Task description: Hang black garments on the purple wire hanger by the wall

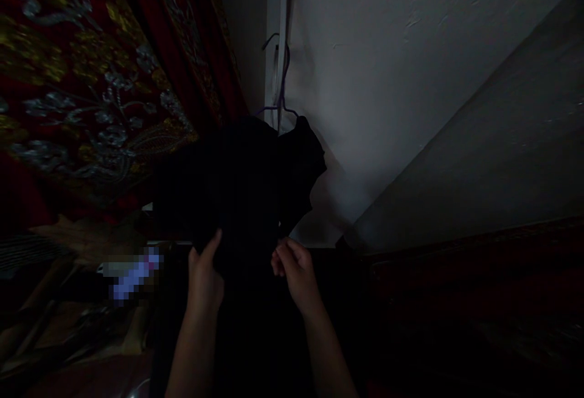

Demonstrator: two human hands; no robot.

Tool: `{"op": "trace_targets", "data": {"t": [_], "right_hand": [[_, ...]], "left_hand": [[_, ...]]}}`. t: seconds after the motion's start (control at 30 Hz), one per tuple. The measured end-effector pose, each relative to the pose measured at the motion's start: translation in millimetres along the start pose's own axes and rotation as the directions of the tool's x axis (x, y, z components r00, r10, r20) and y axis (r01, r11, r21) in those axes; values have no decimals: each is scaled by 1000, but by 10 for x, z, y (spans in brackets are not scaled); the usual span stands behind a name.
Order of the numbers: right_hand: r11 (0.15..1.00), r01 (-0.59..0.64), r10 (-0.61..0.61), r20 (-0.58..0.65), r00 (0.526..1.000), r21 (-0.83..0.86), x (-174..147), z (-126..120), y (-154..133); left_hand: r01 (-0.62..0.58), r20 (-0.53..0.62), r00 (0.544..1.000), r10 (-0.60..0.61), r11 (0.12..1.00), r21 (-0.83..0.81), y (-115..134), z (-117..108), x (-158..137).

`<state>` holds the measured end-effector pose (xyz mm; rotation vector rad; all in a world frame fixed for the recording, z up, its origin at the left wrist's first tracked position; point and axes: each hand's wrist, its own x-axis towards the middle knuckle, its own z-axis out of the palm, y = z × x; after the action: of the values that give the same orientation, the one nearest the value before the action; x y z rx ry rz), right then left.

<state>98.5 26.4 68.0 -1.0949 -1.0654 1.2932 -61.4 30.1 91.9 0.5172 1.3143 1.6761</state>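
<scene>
A black garment (246,191) hangs in front of me on a thin purple hanger (285,90). It is so dark that its folds and exact kind do not show. My left hand (207,276) is on the garment's lower left, thumb pointing up along the cloth and the other fingers mostly hidden in the dark fabric; it appears to grip it. My right hand (294,267) is closed in a pinch at the garment's right edge, fingertips together on the cloth, with the lower fingers curled in.
The hanger hangs against a pale upright strip (275,14) beside a whitish wall (365,81). Red cloth with gold and silver embroidery (104,81) covers the left. Lower left are a blurred-out patch (134,276) and wooden bars (36,300). Dark red material (456,276) lies right.
</scene>
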Motion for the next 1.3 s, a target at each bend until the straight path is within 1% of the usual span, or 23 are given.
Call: {"op": "trace_targets", "data": {"t": [0.03, 0.07, 0.1, 0.13, 0.17, 0.2, 0.23, 0.27, 0.3, 0.37, 0.4, 0.5, 0.53, 0.57, 0.63, 0.73, 0.8, 0.93, 1.03, 1.13, 1.2, 1.27, 1.3], "right_hand": [[1000, 5, -5, -28, 1000, -13, 4, -3, 12], [999, 16, -17, -55, 998, -30, 7, -2, 26], [998, 31, -35, -79, 996, -50, 8, 3, 42], [997, 44, -50, -96, 994, -67, 8, 12, 58], [995, 57, -65, -102, 993, -81, 7, 24, 72], [994, 69, -77, -96, 992, -89, 6, 37, 85], [993, 74, -82, -81, 993, -94, 5, 48, 95], [992, 75, -82, -65, 995, -98, 5, 55, 103], [992, 74, -80, -54, 995, -102, 6, 57, 109], [992, 57, -63, -46, 997, -109, 8, 41, 115], [994, 37, -42, -47, 998, -106, 8, 27, 115], [996, -53, 51, -34, 998, -71, -7, -10, 97], [994, -88, 87, -17, 996, -58, -16, -12, 82], [992, -119, 119, -2, 993, -41, -23, -8, 59], [986, -165, 165, 0, 986, 19, -14, 14, -15], [975, -158, 172, -84, 981, 156, 122, 43, -245], [973, -91, 120, -132, 984, 211, 316, 49, -503], [969, 111, -73, -172, 982, 221, 787, 87, -1180], [962, 216, -195, -137, 971, 164, 961, 182, -1574], [946, 323, -323, -1, 946, 30, 911, 289, -1672], [918, 393, -389, 68, 919, -48, 827, 324, -1601], [903, 417, -409, 99, 907, -98, 761, 319, -1492], [902, 416, -405, 103, 908, -114, 742, 306, -1444]], "left_hand": [[-123, -86, 988, 127, 991, 48, -39, 6, 19], [-239, -152, 955, 254, 965, 109, -99, 11, 24], [-338, -186, 912, 367, 926, 169, -175, 19, 13], [-416, -191, 869, 456, 884, 214, -263, 31, -12], [-463, -156, 850, 504, 854, 237, -353, 49, -47], [-474, -73, 862, 502, 847, 241, -438, 73, -87], [-451, 55, 891, 451, 859, 242, -511, 101, -125], [-406, 191, 911, 366, 879, 250, -567, 130, -155], [-360, 312, 910, 272, 892, 272, -604, 157, -174], [-325, 487, 863, 134, 885, 334, -627, 192, -177], [-345, 548, 829, 108, 870, 351, -620, 198, -164], [-450, 690, 715, 108, 827, 337, -582, 181, -113], [-478, 713, 692, 118, 815, 329, -574, 173, -104], [-502, 715, 685, 139, 801, 325, -572, 167, -101], [-546, 697, 691, 189, 768, 334, -591, 168, -107], [-610, 690, 683, 240, 707, 358, -678, 184, -109], [-639, 688, 678, 259, 670, 378, -769, 180, -82], [-649, 669, 691, 274, 642, 408, -953, 119, 28], [-650, 657, 700, 280, 631, 423, -988, 96, 125], [-658, 670, 689, 277, 627, 417, -837, 159, 197], [-673, 688, 667, 285, 628, 392, -597, 261, 222], [-711, 689, 631, 357, 620, 330, -250, 412, 236], [-769, 661, 579, 477, 590, 248, -50, 505, 244]]}}
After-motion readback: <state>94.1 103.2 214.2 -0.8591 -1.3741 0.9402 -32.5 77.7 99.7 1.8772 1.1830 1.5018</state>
